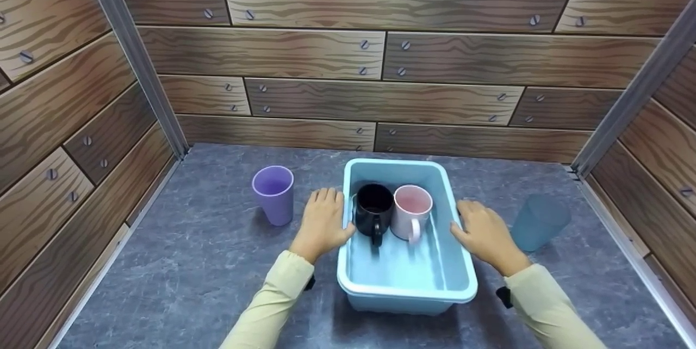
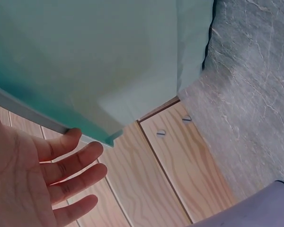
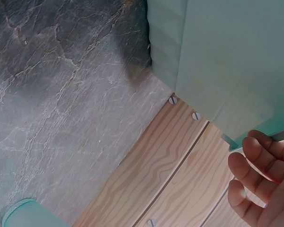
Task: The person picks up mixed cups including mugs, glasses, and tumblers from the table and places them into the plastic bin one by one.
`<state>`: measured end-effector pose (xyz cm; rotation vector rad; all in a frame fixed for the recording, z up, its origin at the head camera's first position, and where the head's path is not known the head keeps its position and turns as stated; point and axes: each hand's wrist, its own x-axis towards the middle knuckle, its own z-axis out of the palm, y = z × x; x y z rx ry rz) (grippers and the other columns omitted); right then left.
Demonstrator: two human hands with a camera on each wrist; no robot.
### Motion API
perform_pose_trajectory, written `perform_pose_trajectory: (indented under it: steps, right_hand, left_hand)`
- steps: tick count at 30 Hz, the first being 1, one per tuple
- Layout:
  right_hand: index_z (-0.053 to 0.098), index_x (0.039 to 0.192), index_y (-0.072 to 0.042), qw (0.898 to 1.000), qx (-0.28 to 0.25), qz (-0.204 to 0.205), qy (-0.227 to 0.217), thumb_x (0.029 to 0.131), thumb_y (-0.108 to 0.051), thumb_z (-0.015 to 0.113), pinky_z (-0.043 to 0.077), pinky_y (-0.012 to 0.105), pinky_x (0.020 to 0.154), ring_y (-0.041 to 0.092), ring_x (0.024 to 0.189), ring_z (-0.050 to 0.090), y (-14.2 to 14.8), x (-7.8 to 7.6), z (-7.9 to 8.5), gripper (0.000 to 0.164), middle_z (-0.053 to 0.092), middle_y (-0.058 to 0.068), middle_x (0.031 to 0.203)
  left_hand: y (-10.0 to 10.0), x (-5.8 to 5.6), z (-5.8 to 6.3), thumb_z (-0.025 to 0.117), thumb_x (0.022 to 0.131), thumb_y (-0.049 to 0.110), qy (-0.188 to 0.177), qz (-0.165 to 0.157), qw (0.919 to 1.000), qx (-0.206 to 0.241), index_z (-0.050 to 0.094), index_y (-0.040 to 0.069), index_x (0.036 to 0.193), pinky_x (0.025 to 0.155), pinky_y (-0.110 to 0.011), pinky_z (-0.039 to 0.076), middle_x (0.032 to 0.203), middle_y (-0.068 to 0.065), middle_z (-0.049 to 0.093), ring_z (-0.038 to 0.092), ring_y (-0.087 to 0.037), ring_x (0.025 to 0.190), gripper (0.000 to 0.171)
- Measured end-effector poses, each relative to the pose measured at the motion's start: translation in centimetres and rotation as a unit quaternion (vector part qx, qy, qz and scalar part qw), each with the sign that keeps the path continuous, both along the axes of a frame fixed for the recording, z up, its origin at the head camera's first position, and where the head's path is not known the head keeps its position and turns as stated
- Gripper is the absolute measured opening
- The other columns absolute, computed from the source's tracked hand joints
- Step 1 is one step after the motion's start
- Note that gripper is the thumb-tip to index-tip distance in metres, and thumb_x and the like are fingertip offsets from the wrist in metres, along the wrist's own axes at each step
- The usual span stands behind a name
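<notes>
Pale yellow sleeves [image 1: 269, 305] nearest the lens, one either side of the light-blue plastic tub's [image 1: 402, 305] near end, a small dark piece [image 1: 504, 297] showing at each cuff. Fingers: left hand [image 1: 323, 224] holds the tub's left long rim, thumb lapped over to the inside, fingers loosely bent along the outside. Right hand [image 1: 484, 232] likewise on the tub's right long rim, thumb over, fingers curved against the outer side. Firmness of either hold cannot be told. Inside the tub, toward its far end: black mug [image 1: 374, 205] at left, pink-and-white mug [image 1: 409, 218] just beside it at right, both mouth up, handles facing the tub's near end. Left of the tub, past the left hand: purple tumbler [image 1: 276, 202], mouth up. Right of the tub, past the right hand: translucent teal tumbler [image 1: 539, 221]. Under and around the tub: grey marbled tabletop [image 1: 179, 262]. Beyond the tub's far end: wood-plank-patterned back panel [image 1: 304, 99] with screw-head motifs
</notes>
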<state>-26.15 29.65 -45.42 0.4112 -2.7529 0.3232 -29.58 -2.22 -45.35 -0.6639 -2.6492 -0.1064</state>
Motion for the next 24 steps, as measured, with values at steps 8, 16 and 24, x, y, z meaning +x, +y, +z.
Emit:
perform_pose_trajectory:
  steps: [8, 16, 24]
  right_hand:
    - [0.056, 0.092, -0.004, 1.000, -0.012, 0.005, 0.001, 0.084, -0.022, 0.059, 0.040, 0.040, 0.061, 0.019, 0.067, 0.048, 0.06, -0.08, 0.12, 0.020, 0.056, 0.008, 0.077]
    - [0.057, 0.093, -0.006, 0.999, -0.029, 0.005, -0.019, 0.086, -0.025, 0.059, 0.041, 0.039, 0.062, 0.017, 0.070, 0.050, 0.29, 0.04, 0.31, 0.021, 0.056, 0.005, 0.078]
    - [0.058, 0.092, -0.009, 0.999, -0.020, -0.005, -0.034, 0.088, -0.030, 0.059, 0.041, 0.039, 0.062, 0.017, 0.071, 0.051, 0.31, 0.02, 0.47, 0.022, 0.056, 0.002, 0.076]
  left_hand:
    - [-0.04, 0.02, -0.11, 0.057, 0.078, 0.040, -0.006, -0.001, 0.9999, 0.010, 0.053, 0.004, 0.096, 0.087, -0.041, 0.042, 0.092, -0.010, 0.053, 0.050, -0.026, 0.089, 0.040]
    - [-0.02, 0.01, -0.26, 0.056, 0.078, 0.040, -0.019, 0.003, 0.9996, 0.022, 0.051, 0.008, 0.098, 0.077, -0.040, 0.043, 0.094, -0.010, 0.053, 0.049, -0.026, 0.088, 0.039]
    - [-0.08, 0.13, -0.18, 0.055, 0.079, 0.042, -0.030, 0.016, 0.9992, 0.023, 0.054, 0.009, 0.103, 0.079, -0.041, 0.042, 0.097, -0.011, 0.056, 0.050, -0.026, 0.091, 0.042]
